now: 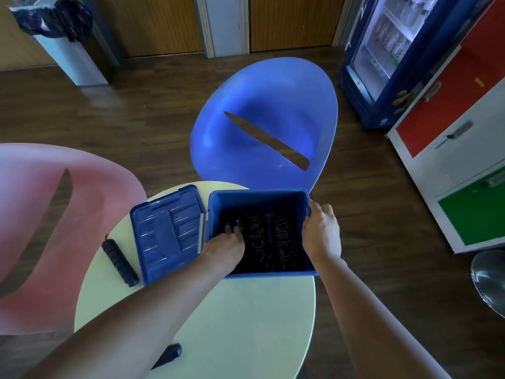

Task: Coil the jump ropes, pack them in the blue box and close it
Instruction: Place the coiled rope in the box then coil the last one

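Note:
The blue box (259,199) stands open at the far edge of a round pale table (232,318). Two coiled black jump ropes (284,242) lie side by side on its dark floor. My left hand (226,244) reaches down into the box at its left side, fingers on something dark that I cannot make out. My right hand (321,231) holds the box's right rim. The blue lid (166,231) lies flat to the left of the box. A black ribbed rope handle (120,259) lies on the table left of the lid; another black handle (170,354) shows under my left forearm.
A blue chair (262,127) stands just beyond the table and a pink chair (35,214) to the left. A drinks fridge (393,50) and coloured lockers (451,132) line the right wall. A bin (62,36) is at the back left, a metal stool (489,280) at the right.

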Tool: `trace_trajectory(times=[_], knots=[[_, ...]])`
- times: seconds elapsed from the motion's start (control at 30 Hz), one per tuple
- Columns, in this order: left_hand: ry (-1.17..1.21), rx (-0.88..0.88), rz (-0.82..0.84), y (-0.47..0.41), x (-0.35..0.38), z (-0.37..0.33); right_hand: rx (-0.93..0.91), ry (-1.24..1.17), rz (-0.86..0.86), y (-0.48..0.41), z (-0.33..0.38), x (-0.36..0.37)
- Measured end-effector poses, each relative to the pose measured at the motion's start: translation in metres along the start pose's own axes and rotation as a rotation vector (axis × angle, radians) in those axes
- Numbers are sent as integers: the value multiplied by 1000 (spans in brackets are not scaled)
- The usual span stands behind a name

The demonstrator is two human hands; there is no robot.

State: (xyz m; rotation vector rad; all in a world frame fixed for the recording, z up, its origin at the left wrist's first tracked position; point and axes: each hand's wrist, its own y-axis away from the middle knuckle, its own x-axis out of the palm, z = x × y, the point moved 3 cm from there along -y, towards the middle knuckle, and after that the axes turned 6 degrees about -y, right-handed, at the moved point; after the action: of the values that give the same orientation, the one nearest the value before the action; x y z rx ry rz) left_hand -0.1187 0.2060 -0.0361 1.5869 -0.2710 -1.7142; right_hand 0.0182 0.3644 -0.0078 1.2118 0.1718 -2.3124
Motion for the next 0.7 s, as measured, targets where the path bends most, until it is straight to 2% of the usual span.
trace_trajectory(times=[0.23, 0.4, 0.6, 0.7], knots=[[-5, -8, 10, -7, 1, -4, 2, 44, 17, 5, 7, 0], [120, 13, -55, -6, -2, 8, 19, 61, -27, 22, 14, -2], [384, 180, -312, 22, -20, 56, -48, 70, -94, 59, 42, 5], [528, 181, -422, 48, -14, 89, -94, 65, -132, 87, 65, 15]])
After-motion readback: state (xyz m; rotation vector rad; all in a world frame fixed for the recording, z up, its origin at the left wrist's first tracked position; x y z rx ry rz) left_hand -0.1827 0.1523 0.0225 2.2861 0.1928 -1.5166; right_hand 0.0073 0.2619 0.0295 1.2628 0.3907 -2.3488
